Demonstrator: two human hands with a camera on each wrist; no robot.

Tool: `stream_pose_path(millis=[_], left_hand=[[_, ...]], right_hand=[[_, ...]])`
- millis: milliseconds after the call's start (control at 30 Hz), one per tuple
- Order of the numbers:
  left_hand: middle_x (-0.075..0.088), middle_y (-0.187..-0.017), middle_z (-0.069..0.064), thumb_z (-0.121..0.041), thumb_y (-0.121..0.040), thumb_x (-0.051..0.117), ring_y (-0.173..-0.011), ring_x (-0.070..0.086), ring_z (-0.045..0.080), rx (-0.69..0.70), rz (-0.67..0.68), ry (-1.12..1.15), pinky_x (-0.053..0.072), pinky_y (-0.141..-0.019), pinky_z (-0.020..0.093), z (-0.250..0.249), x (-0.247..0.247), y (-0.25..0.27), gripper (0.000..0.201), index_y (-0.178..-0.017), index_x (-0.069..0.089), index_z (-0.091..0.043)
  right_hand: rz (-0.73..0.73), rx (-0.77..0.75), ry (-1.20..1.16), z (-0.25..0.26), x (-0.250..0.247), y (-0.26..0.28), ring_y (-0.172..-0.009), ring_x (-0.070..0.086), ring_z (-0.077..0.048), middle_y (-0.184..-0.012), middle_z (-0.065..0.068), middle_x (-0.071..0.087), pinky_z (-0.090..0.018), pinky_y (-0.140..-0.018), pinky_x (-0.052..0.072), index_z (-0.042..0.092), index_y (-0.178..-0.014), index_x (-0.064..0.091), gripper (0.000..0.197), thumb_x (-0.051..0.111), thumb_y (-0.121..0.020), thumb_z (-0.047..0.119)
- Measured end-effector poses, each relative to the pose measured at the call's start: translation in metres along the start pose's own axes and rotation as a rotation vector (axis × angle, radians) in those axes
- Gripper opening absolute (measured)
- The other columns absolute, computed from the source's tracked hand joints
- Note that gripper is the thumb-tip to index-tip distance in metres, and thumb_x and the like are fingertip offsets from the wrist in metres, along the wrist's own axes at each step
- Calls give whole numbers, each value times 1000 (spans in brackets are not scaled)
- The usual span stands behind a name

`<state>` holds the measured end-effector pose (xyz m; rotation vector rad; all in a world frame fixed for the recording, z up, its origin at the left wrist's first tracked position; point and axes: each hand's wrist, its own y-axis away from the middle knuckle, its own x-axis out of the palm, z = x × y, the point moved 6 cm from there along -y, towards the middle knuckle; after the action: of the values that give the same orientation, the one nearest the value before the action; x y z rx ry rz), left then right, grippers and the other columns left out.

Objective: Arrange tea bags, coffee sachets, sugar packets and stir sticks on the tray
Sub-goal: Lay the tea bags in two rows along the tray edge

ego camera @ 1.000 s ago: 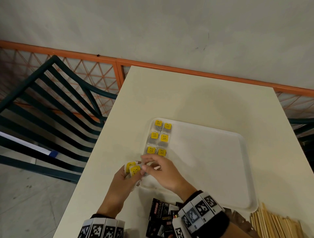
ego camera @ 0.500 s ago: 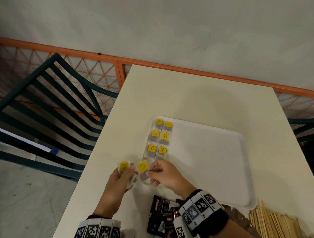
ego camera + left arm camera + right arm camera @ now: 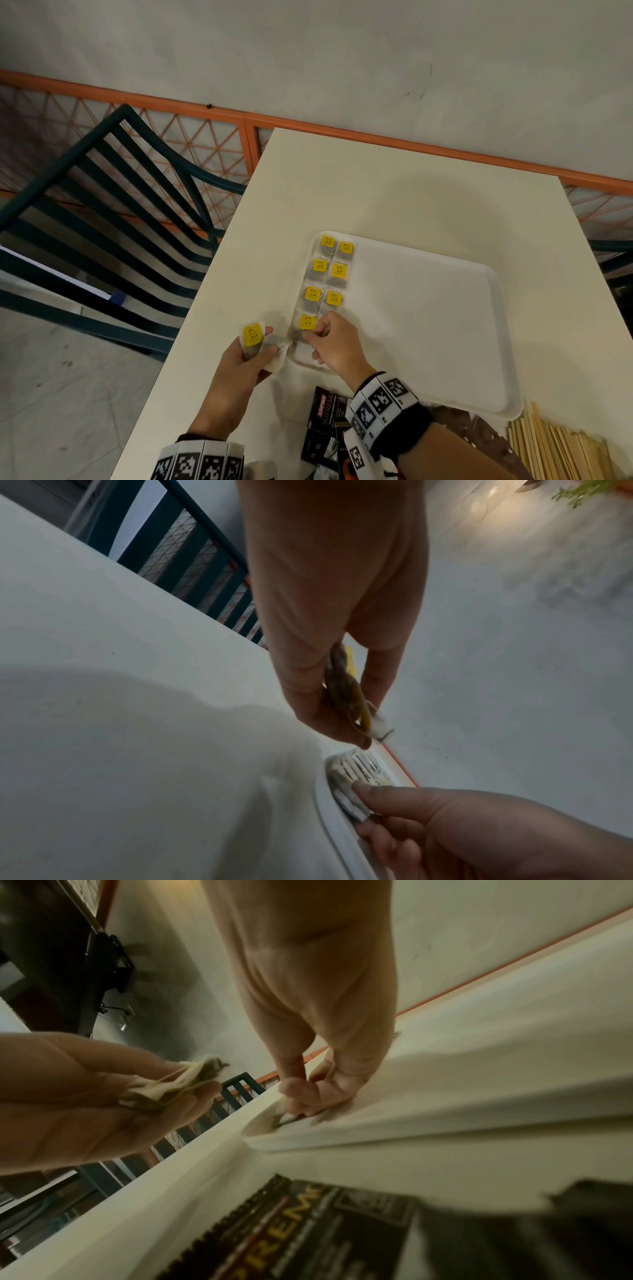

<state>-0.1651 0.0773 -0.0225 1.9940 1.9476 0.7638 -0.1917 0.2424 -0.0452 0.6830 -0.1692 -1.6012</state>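
Right hand point(image 3: 334, 346) pinches a tea bag point(image 3: 307, 323) at the near left corner of the white tray point(image 3: 445, 342), just below six tea bags laid in pairs. Left hand point(image 3: 246, 363) grips more tea bags point(image 3: 252, 337) above the tabletop point(image 3: 394, 192), just beside the tray.

A white tray point(image 3: 428, 325) lies on a cream table point(image 3: 394, 192). Six yellow-tagged tea bags point(image 3: 329, 270) sit in two columns along the tray's left edge. The right hand point(image 3: 337, 342) pinches a seventh tea bag point(image 3: 307, 322) at the tray's near-left corner. The left hand point(image 3: 245, 363), just off the tray, grips more tea bags point(image 3: 252, 337). Black coffee sachets point(image 3: 325, 411) and wooden stir sticks point(image 3: 555, 448) lie near the table's front edge.
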Motion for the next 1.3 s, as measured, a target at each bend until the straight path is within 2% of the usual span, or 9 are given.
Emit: stream_pose_path(millis=[333, 467, 567, 667, 767, 900, 1067, 1167, 1300], left_hand=[[66, -101, 7, -1, -87, 57, -91, 63, 16, 34, -11, -15, 55, -70, 18, -1, 3, 2, 28, -111, 58, -14], [68, -104, 10, -2, -86, 59, -97, 64, 22, 38, 37, -79, 51, -85, 34, -3, 11, 4, 30, -113, 57, -14], [68, -100, 11, -3, -85, 60, -94, 64, 21, 37, 42, -109, 52, -83, 32, -3, 16, 4, 25, -108, 58, -11], [68, -99, 14, -9, -89, 57, -91, 66, 21, 12, 36, -75, 55, -79, 26, -2, 19, 3, 19, -107, 57, -3], [65, -100, 13, -16, -92, 54, -90, 64, 24, -34, -11, -61, 53, -81, 30, 2, 19, 1, 16, -104, 57, -6], [57, -91, 10, -24, -94, 50, -81, 62, 22, -118, -43, -22, 51, -73, 29, 3, 22, 2, 15, -95, 55, -10], [72, -86, 5, -28, -93, 50, -73, 68, 13, -108, 84, 17, 51, -71, 25, -3, 37, 6, 22, -96, 61, -10], [74, -92, 7, -11, -91, 53, -77, 71, 14, -22, 59, 6, 55, -66, 22, -8, 36, 7, 12, -97, 64, -8], [75, -87, 4, -7, -89, 55, -77, 71, 18, 15, 53, 6, 57, -71, 27, -9, 33, 6, 10, -95, 63, -5]], right_hand=[[79, -184, 143, 19, -7, 23, -75, 54, -10, -81, 6, 59, -26, -74, 46, 13, -95, 63, 21, 54, -91, 32], [299, -167, 53, 17, 6, 35, -80, 57, -10, -96, 6, 63, -16, -67, 45, 22, -111, 61, 24, 60, -88, 28], [286, -193, 1, 19, 3, 37, -77, 58, -14, -99, -5, 64, -18, -62, 48, 28, -94, 60, 14, 65, -85, 20], [182, -263, -39, 26, -9, 39, -74, 56, -7, -87, 7, 62, -24, -70, 50, 36, -82, 56, 23, 69, -81, 17], [43, -398, -23, 36, -20, 45, -70, 55, 2, -82, 13, 59, -9, -62, 43, 30, -81, 56, 25, 67, -79, 7], [-58, -565, 35, 41, -27, 52, -77, 53, 2, -84, 17, 52, -8, -61, 41, 13, -86, 59, 17, 61, -78, -1], [168, -700, 179, 42, -14, 62, -83, 54, -5, -85, 10, 54, -17, -74, 46, 12, -88, 63, 14, 61, -76, 4], [246, -611, 81, 34, -16, 63, -88, 59, -8, -88, 12, 61, -22, -84, 49, 17, -89, 64, 11, 67, -78, 14], [152, -308, -186, 23, -26, 53, -85, 65, -15, -87, 7, 65, -31, -78, 55, 29, -86, 60, 9, 65, -85, 23]])
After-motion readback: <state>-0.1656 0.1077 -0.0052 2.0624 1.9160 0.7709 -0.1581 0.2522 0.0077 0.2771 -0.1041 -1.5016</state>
